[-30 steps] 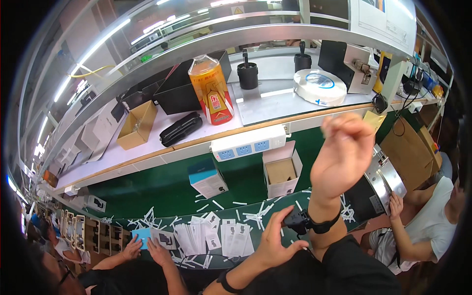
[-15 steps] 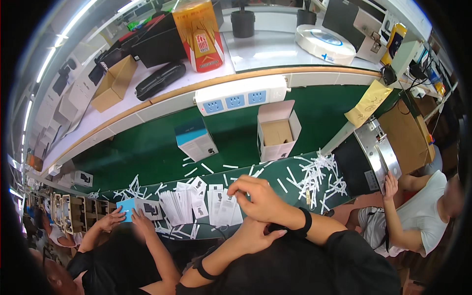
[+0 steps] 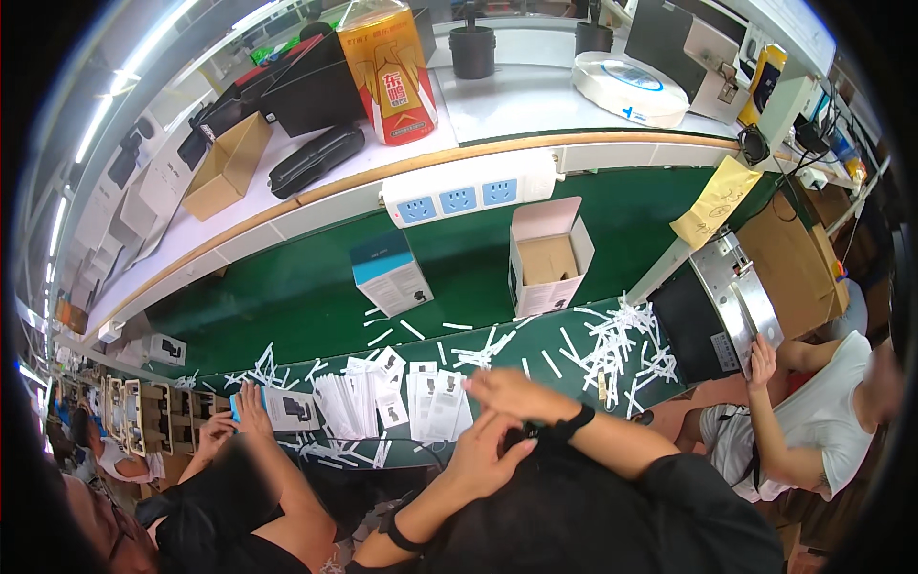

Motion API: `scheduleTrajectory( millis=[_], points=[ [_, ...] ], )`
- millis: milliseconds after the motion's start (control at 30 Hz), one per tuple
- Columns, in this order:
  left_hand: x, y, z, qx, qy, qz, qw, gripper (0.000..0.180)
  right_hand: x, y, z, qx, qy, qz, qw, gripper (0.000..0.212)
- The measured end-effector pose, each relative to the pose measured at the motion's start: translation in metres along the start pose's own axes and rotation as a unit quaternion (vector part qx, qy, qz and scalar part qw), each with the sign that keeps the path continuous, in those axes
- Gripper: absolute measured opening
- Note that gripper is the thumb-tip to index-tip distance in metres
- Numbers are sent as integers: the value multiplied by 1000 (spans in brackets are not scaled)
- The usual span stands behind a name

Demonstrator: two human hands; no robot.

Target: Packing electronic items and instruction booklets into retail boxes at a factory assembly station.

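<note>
My right hand hovers over the near edge of the table, its fingers stretched out to the left. Just below it, my left hand has its fingers curled, with the thumb apart. A small dark thing shows between the left fingertips and the underside of the right hand; its kind cannot be made out. Each of my wrists wears a black band. Beyond the hands lie printed leaflets and a row of folded leaflets. On the green table stand an open white box with a cardboard insert and a closed blue-and-white box.
Loose white paper strips are strewn over the table. At my left a co-worker holds a blue-and-white box; at right another person touches a metal-topped machine. A power strip runs under the shelf, which bears a drink bottle.
My hands have come partly apart: the left no longer clasps the right wrist, and the right fingers have straightened. The left co-worker's hands have shifted on their box.
</note>
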State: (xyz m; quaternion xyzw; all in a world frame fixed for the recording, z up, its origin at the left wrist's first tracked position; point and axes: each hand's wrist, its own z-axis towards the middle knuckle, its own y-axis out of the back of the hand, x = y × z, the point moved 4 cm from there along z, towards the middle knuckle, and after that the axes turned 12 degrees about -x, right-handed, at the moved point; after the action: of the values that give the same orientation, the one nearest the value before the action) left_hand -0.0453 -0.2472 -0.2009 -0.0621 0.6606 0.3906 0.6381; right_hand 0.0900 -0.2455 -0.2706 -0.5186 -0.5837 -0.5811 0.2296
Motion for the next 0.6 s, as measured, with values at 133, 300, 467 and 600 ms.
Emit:
scheduleTrajectory(
  millis=[133, 300, 467, 600],
  points=[
    [-11, 0, -25, -30, -63, 10, 997, 34, 8, -16, -44, 219, -112, 215, 945, 73],
    [-23, 6, -35, -64, -111, 11, 992, 35, 16, -7, -55, 178, -70, 57, 980, 75],
    [-25, 5, -37, -64, -58, 12, 996, 36, 4, -12, -55, 189, -6, 24, 982, 72],
    [-28, 0, -30, -58, -129, 45, 989, 36, -8, -15, -48, 234, -88, -15, 968, 71]
  ],
)
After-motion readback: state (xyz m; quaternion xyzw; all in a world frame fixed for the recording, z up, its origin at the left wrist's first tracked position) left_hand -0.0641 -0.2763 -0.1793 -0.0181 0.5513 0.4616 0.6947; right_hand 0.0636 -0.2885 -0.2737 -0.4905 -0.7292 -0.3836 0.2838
